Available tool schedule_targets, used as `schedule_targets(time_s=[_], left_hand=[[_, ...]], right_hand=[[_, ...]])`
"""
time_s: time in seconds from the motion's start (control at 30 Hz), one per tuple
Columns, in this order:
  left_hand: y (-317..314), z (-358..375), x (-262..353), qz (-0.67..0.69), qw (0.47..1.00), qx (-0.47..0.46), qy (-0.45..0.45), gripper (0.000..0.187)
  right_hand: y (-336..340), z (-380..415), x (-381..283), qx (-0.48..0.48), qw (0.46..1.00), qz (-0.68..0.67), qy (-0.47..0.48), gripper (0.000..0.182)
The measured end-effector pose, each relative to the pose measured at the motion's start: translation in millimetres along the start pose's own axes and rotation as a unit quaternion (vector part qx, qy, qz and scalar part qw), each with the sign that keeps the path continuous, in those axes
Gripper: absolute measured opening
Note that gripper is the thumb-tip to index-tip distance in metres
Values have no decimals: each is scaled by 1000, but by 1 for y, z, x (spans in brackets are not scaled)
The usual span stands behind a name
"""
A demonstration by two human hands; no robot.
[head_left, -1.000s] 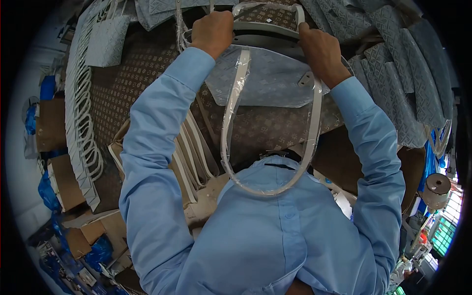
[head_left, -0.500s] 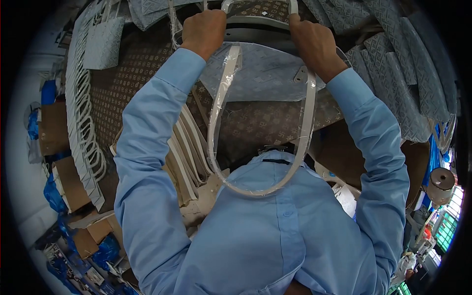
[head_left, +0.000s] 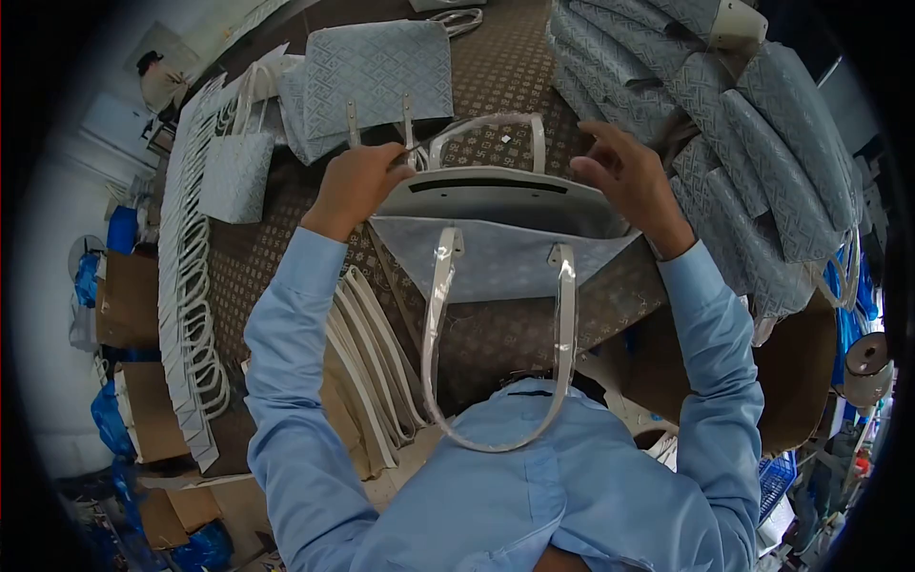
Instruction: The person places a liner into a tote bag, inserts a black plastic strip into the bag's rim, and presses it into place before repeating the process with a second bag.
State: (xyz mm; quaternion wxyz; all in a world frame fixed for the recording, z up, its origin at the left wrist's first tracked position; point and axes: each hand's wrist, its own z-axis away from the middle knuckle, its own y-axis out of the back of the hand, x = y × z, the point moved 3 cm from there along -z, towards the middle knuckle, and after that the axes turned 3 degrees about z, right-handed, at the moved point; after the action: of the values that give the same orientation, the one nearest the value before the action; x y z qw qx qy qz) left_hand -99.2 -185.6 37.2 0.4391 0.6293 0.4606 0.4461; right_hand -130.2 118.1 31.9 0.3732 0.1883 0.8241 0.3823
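Note:
A grey patterned tote bag (head_left: 500,253) with a pale rim stands on the table before me, its top gaping. Its near handle (head_left: 567,329), wrapped in clear film, hangs toward my shirt, and the far handle (head_left: 538,143) rises behind the opening. My left hand (head_left: 357,189) is closed at the bag's upper left corner, thumb and fingers at the rim; the exact grip is partly hidden. Beside the upper right edge my right hand (head_left: 631,181) is open, thumb and forefinger apart with nothing between them.
Similar grey bags (head_left: 381,81) lie farther back on the brown patterned table (head_left: 477,153). A heap of grey patterned bags (head_left: 734,143) covers the right side. White handled pieces (head_left: 186,315) line the left edge. Beige strips (head_left: 376,372) hang by my left forearm; cardboard boxes (head_left: 129,300) stand beyond.
Both hands have let go of the far handle and come down to the bag's sides. The bag appears lower in view, with its opening showing. My right hand has opened.

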Motion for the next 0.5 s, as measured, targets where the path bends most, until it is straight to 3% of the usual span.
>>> schedule_targets(time_s=[0.03,0.07,0.13,0.17,0.2,0.27,0.4,0.47,0.5], left_hand=[[-2,-3,12,22,997,-27,-62,20],[-4,-6,24,42,990,-53,-123,25],[-13,-12,54,47,984,-71,-154,26],[-17,-12,63,58,976,-94,-189,27],[-18,-9,63,54,975,-96,-191,27],[-28,-4,61,135,964,-141,-181,33],[-48,6,14,209,937,-212,-183,35],[-48,14,7,373,870,-299,-116,33],[-44,17,9,380,864,-309,-114,33]], right_hand=[[1,0,-13,86,993,-66,53,45],[-5,-3,-26,88,992,-69,57,45],[-16,-10,-58,90,968,22,235,42],[-30,-12,-53,-30,981,-51,182,30],[-36,-9,-47,-26,982,-52,180,30],[-50,-1,-23,-129,981,-131,56,21],[-67,29,-1,-147,971,-177,-57,19],[-68,38,-4,-196,949,-221,-108,22],[-64,38,-14,-244,918,-247,-189,25]])
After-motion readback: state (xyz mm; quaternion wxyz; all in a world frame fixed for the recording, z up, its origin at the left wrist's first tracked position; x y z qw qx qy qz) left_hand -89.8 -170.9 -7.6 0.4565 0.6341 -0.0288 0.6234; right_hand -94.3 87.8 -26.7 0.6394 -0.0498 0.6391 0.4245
